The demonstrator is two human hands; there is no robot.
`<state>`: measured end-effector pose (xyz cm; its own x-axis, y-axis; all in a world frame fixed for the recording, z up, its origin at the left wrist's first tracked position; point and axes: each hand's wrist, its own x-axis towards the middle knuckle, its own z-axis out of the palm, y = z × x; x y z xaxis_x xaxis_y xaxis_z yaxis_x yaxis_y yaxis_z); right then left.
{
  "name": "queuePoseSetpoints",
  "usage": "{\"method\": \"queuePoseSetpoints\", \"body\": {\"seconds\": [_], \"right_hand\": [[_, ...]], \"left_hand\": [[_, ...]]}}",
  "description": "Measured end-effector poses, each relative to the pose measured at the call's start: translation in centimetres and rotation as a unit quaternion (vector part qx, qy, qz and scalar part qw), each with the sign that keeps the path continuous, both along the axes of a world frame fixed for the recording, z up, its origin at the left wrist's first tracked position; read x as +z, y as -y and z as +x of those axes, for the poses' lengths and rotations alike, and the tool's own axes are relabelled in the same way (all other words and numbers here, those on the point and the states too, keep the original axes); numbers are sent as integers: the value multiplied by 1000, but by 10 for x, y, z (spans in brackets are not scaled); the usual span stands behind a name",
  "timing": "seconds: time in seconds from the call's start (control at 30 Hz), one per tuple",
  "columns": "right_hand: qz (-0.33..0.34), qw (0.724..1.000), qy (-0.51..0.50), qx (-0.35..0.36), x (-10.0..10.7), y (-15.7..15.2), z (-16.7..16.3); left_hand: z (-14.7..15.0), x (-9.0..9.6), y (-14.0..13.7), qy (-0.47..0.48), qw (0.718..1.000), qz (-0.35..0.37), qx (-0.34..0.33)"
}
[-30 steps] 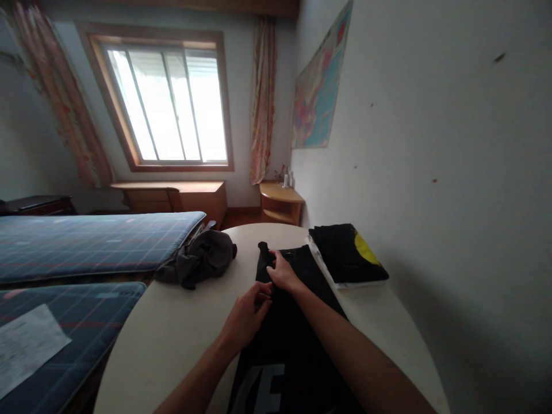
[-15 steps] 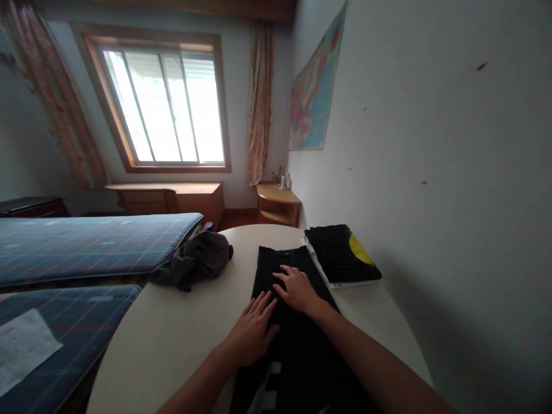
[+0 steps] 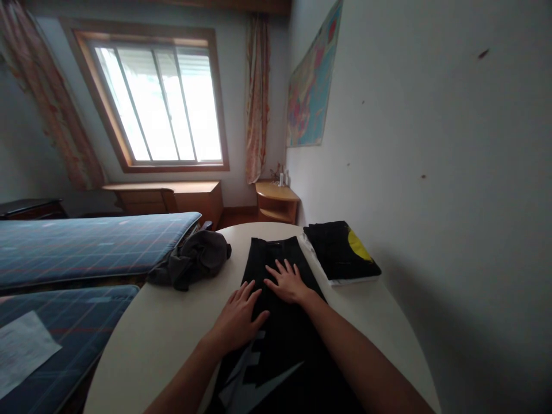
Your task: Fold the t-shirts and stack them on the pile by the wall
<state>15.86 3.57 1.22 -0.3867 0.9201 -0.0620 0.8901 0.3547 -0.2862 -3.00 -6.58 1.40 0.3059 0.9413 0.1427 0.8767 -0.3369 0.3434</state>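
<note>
At the near end of the counter [image 3: 159,345], the pale print [image 3: 250,371] shows on the black garment [image 3: 297,339], which runs lengthwise down the middle. Just past the print, the left hand [image 3: 239,317] lies palm down with fingers spread by the garment's left edge. A little farther and to the right, the right hand [image 3: 287,283] rests on the fabric too, fingers fanned out. Neither pinches anything.

Compared with a second ago, the fingers no longer work at the garment's far left corner; the tuft there no longer stands up, and the far edge now runs fairly straight. The contact now looks more like smoothing than gripping.

Well apart on the left, a crumpled grey cloth [image 3: 198,257] sits at the counter's rim, close to the mattresses [image 3: 99,241]. On the right, a folded stack [image 3: 332,253], black with a yellow patch over white, lies just beside the garment's far end. Beyond stand a corner shelf [image 3: 276,192] and the window [image 3: 159,106].
</note>
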Motion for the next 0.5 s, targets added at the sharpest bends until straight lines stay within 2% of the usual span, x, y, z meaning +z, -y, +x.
{"method": "queuePoseSetpoints", "body": {"seconds": [0.17, 0.27, 0.37, 0.5], "right_hand": [[30, 999, 3, -23, -1, -33, -14], [103, 994, 9, -32, 1, -42, -17], [175, 984, 8, -24, 3, -40, -18], [192, 981, -2, -11, 7, -23, -12]], "left_hand": [[-12, 16, 9, 0, 999, -30, 16], [-16, 26, 10, -9, 999, -29, 33], [-21, 34, 15, -40, 997, -38, 55], [-30, 42, 24, -93, 990, -92, 60]]}}
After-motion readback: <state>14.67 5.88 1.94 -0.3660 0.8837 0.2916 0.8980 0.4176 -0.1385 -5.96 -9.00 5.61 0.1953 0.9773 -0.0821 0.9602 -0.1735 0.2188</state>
